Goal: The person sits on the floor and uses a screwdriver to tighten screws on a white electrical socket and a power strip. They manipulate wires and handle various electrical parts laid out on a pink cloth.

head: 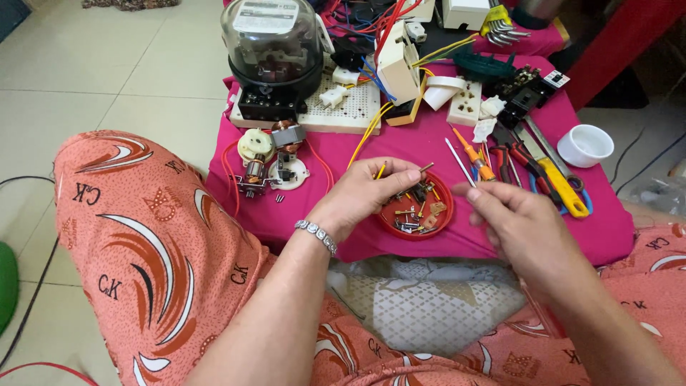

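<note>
Currently sorting stage, by appearance: left hand (364, 191) over shallow round red plastic lid (441, 221) of small metal screws and brass fittings (418, 211) on pink cloth (429, 146), fingers curled, pinching thin yellow-tipped pin (381, 170). Right hand (518, 225) just beside lid, fingertips together; contents indiscernible. Next move calls for fine pinch among tiny parts.

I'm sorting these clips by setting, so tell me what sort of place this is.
Probably a home floor used as an electrical repair spot. A pink cloth on pale floor tiles carries an electricity meter, sockets and pliers, and both hands work at a red dish of small parts.
</note>
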